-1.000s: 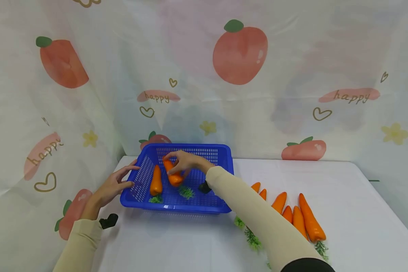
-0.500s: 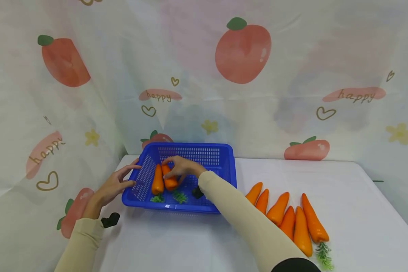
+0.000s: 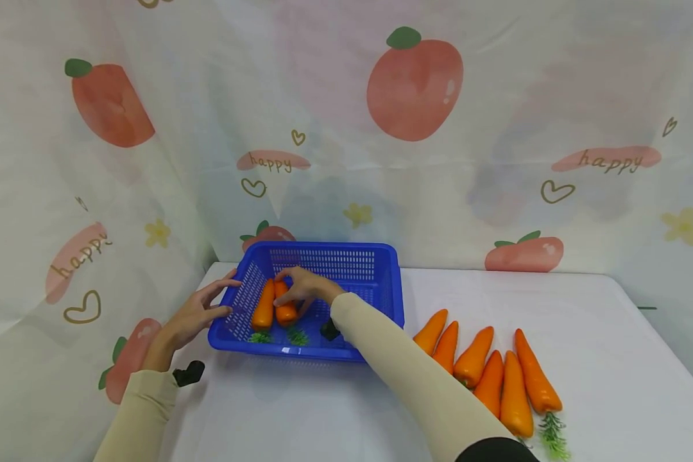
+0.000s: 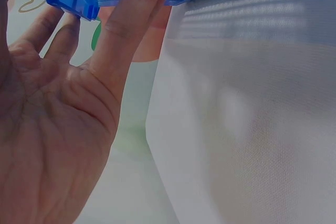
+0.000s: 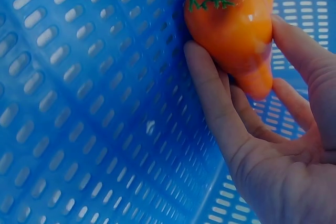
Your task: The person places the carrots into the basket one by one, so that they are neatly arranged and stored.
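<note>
Low in the middle, I saw the right hand [image 3: 308, 284] pinch a carrot [image 3: 287, 314]. Lower left, the left hand [image 3: 189, 316], spread, touched the basket [image 3: 355, 263].

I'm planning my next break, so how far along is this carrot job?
One carrot already lies in the basket. The right hand grips a second carrot beside it; the left hand touches the basket. Apparently left: six visible carrots on the table, some partly behind the sleeve.

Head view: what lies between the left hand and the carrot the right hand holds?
The other carrot and the blue basket's left wall; the head view shows both.
</note>
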Available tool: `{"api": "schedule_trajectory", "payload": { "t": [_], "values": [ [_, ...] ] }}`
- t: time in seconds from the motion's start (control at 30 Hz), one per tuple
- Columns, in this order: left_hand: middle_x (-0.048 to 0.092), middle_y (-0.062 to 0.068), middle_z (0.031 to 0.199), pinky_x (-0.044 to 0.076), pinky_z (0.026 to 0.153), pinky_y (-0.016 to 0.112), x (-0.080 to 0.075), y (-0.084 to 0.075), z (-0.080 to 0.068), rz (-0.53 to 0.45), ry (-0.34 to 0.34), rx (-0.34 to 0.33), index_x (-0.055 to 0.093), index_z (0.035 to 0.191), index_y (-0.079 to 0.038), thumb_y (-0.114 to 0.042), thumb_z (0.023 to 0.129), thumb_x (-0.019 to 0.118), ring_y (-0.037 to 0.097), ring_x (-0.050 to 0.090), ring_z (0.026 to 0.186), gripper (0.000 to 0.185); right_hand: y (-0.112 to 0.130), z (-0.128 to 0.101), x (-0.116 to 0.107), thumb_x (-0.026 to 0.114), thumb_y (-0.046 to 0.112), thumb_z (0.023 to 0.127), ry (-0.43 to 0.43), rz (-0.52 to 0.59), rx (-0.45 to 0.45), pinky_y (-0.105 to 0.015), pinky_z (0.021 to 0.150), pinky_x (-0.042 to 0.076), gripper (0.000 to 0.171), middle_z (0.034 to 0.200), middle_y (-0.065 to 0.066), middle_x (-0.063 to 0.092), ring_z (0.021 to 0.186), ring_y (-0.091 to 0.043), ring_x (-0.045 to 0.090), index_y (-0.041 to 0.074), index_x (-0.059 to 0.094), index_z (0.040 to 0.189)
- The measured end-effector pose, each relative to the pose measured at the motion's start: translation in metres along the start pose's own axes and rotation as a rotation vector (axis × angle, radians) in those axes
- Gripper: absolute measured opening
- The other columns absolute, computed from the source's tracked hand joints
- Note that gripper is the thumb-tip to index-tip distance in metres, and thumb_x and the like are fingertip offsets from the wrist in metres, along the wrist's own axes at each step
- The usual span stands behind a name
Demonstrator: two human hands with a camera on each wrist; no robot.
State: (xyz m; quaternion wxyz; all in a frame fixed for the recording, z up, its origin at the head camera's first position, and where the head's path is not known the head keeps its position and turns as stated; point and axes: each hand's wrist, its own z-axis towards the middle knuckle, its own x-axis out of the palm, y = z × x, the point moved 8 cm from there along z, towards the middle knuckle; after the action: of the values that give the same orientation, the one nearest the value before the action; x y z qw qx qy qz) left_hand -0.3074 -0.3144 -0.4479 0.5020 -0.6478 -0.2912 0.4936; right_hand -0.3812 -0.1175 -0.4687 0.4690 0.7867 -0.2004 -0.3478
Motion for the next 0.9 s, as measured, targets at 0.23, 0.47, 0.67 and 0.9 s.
{"api": "schedule_trajectory", "payload": {
  "t": [0.23, 0.47, 0.67, 0.9],
  "values": [
    [0.008, 0.003, 0.173, 0.05, 0.096, 0.067, 0.0001, -0.0022, 0.0, 0.011, -0.003, -0.005, 0.043, 0.152, -0.007, -0.011, 0.1, 0.062, 0.053, 0.008, 0.153, 0.055, 0.0009, -0.003, 0.0022, 0.08, 0.012, 0.09, -0.027, 0.003, 0.018, -0.049, 0.073, 0.063, 0.062, 0.134, -0.019, 0.053, 0.096, -0.032, 0.067, 0.01, 0.052, 0.146],
    [0.007, 0.003, 0.174, 0.049, 0.097, 0.067, 0.0007, -0.0034, -0.0001, 0.002, -0.004, -0.012, 0.043, 0.152, -0.006, -0.01, 0.1, 0.061, 0.053, 0.009, 0.153, 0.055, 0.0038, -0.0063, 0.0032, 0.079, 0.011, 0.091, -0.027, 0.007, 0.014, -0.051, 0.075, 0.062, 0.062, 0.133, -0.021, 0.053, 0.098, -0.034, 0.066, 0.008, 0.051, 0.146],
    [0.007, 0.003, 0.174, 0.051, 0.096, 0.064, 0.0006, -0.0038, 0.0003, -0.005, -0.006, -0.009, 0.043, 0.151, -0.006, -0.01, 0.1, 0.062, 0.053, 0.012, 0.152, 0.055, 0.005, -0.009, 0.0027, 0.079, 0.012, 0.091, -0.032, 0.005, 0.026, -0.051, 0.077, 0.062, 0.062, 0.132, -0.019, 0.053, 0.099, -0.033, 0.066, 0.008, 0.051, 0.146],
    [0.008, 0.003, 0.174, 0.05, 0.097, 0.066, 0.0015, -0.0033, -0.0008, -0.006, 0.0, -0.005, 0.044, 0.151, -0.006, -0.01, 0.1, 0.062, 0.052, 0.009, 0.153, 0.054, 0.0041, -0.0099, 0.0038, 0.078, 0.016, 0.092, -0.019, -0.037, 0.028, -0.05, 0.077, 0.063, 0.062, 0.136, -0.018, 0.051, 0.099, -0.032, 0.066, 0.01, 0.05, 0.147]
  ]
}}
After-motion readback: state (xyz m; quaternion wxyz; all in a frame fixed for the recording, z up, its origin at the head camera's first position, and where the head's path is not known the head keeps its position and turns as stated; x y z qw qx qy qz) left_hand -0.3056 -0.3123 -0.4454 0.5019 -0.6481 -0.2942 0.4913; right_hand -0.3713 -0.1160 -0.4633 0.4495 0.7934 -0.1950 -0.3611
